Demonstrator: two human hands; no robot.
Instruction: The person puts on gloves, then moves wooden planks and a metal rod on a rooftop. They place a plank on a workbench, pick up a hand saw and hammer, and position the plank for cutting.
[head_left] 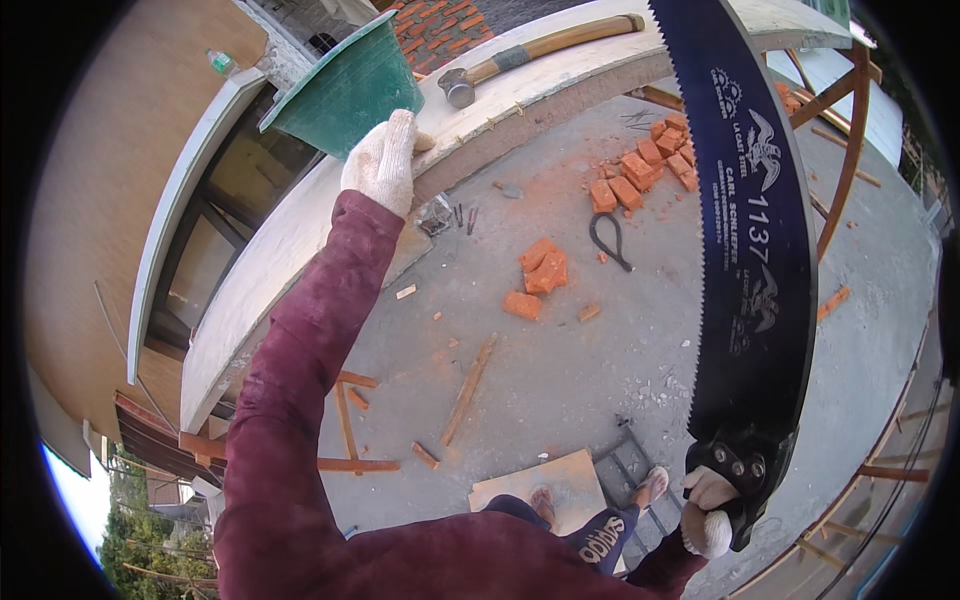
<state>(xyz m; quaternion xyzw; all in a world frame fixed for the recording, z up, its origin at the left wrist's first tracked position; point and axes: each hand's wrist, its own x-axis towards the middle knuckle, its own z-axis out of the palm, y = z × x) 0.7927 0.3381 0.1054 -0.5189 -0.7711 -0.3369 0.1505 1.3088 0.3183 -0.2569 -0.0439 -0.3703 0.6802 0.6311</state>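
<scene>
My right hand (708,512), in a white knit glove, is closed round the black handle of a hand saw (755,230). The saw's wide dark blade points up and away, its toothed edge to the left. My left hand (383,165), gloved too, has its fingers curled at the near edge of a long pale board (560,95). Right beside those fingers a green bucket (345,90) leans on its side. A hammer (535,58) with a wooden handle lies on the board further right.
Orange bricks (640,172) are heaped on the concrete floor (600,380), with broken pieces (543,268) nearer. A black loop (610,242) and a wood strip (470,390) lie there too. A plywood sheet (580,478) is by my feet. A plastic bottle (222,63) stands far left.
</scene>
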